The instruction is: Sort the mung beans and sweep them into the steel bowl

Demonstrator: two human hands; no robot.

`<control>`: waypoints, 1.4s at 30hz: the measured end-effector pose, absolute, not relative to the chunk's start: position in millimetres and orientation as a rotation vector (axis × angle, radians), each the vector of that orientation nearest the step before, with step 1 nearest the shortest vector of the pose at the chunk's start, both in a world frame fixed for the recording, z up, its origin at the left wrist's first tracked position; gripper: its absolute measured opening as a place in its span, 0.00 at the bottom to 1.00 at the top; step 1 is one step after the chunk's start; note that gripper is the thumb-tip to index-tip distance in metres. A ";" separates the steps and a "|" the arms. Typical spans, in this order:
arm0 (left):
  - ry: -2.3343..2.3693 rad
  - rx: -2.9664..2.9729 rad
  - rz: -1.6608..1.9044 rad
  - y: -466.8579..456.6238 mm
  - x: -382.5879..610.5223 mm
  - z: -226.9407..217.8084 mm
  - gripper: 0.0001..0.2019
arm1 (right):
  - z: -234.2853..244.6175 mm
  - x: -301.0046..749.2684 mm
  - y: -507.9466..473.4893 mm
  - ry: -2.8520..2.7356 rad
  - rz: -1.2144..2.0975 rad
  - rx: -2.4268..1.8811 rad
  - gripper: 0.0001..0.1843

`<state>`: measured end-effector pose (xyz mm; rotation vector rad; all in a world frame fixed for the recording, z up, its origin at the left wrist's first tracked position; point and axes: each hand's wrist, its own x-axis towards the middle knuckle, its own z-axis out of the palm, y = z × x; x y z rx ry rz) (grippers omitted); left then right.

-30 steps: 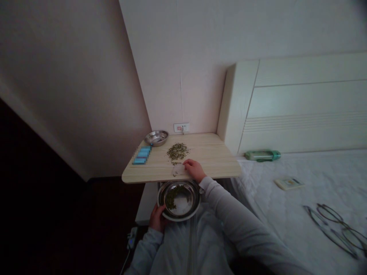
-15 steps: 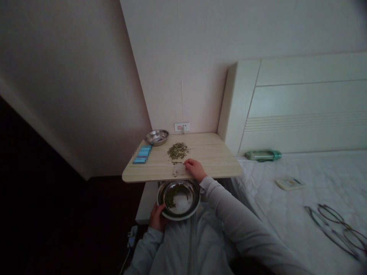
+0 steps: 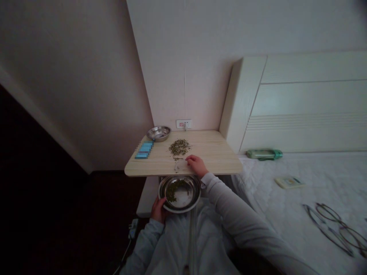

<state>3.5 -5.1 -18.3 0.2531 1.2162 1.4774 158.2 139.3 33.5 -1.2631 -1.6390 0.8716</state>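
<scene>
My left hand [image 3: 158, 209] grips the left rim of a steel bowl [image 3: 184, 206], held just below the table's front edge. Small green bits, perhaps seeds or dried leaves, lie along the bowl's left and far inside. Above the front part of the table, my right hand [image 3: 197, 165] pinches a pale translucent flat piece [image 3: 180, 165] by its right side. A few dark bits show on or beside that piece; its exact kind is unclear. Just beyond it, a loose pile of green bits [image 3: 179, 147] is spread on the wooden tabletop [image 3: 212, 152].
A second steel bowl [image 3: 159, 133] stands at the table's back left, with a blurred blue-screened object [image 3: 144, 149] in front. On the bed [image 3: 258, 179] to the right lie a green bottle [image 3: 263, 154], a small pale box-like item [image 3: 289, 182] and glasses [image 3: 329, 221]. A power strip [image 3: 132, 229] hangs lower left.
The whole view has shifted slightly. My right hand and the translucent piece stay near the front of the pile, and my left hand keeps its hold on the bowl.
</scene>
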 end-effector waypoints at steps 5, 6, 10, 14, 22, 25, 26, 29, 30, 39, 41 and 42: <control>1.220 0.244 1.456 -6.1 3.8 -19.2 0.10 | 32.1 158.7 141.1 -1.625 0.860 -1.257 0.10; 1.212 0.244 1.454 -6.1 3.8 -19.5 0.11 | 31.9 158.7 141.8 -1.616 0.847 -1.262 0.10; 1.201 0.254 1.449 -5.7 3.6 -20.4 0.14 | 30.7 157.9 144.7 -1.617 0.776 -1.296 0.12; 1.200 0.262 1.456 -5.9 3.6 -20.1 0.15 | 28.9 157.7 147.1 -1.661 0.751 -1.302 0.13; 1.204 0.260 1.454 -7.1 4.2 -18.9 0.10 | 37.1 158.0 139.7 -1.717 1.065 -1.224 0.11; 1.230 0.245 1.429 -6.6 3.3 -19.6 0.09 | 39.0 156.7 136.1 -1.809 1.054 -1.252 0.12; 1.233 0.242 1.423 -6.4 3.1 -19.9 0.09 | 38.9 156.4 135.5 -1.841 1.020 -1.263 0.12; 1.225 0.239 1.428 -5.9 2.8 -20.2 0.10 | 37.6 156.0 135.2 -1.921 0.877 -1.304 0.12; 1.223 0.237 1.432 -5.8 2.9 -20.1 0.10 | 37.1 156.0 135.5 -1.940 0.829 -1.315 0.12; 1.229 0.244 1.434 -6.7 3.5 -16.4 0.09 | 37.1 155.3 135.3 -1.912 0.663 -1.412 0.11; 1.230 0.244 1.437 -7.3 4.3 -14.6 0.08 | 37.6 155.1 134.6 -1.888 0.648 -1.426 0.10; 1.234 0.243 1.438 -7.6 4.8 -13.5 0.08 | 37.6 155.2 134.4 -1.875 0.644 -1.434 0.10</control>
